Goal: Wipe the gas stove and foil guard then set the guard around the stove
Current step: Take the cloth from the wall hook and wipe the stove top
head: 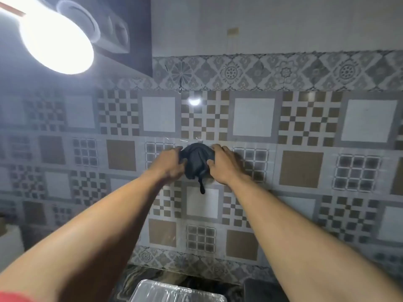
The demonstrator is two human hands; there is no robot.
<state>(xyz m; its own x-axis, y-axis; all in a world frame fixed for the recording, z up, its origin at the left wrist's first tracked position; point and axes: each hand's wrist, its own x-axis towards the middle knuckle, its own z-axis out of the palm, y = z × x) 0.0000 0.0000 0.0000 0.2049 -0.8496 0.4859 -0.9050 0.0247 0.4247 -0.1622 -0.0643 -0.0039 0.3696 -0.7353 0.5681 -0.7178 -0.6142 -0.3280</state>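
Gripping a dark cloth (197, 162) against the patterned tiled wall (305, 131), both hands raised at arm's length.

At far left a bright lamp (58, 38) glares from the upper corner. The left hand (171, 163) is closed on the cloth's left edge, fingers curled into the fabric. The cloth sits bunched between the hands, a thin tail of it hanging down over a pale tile. The right hand (224, 164) clasps the cloth's right side, thumb pressed on the front, fingers over the top. Low in the view, between the forearms, a crinkled foil guard (174, 292) shows on the dark marbled counter (139, 277); the stove cannot be made out for certain.
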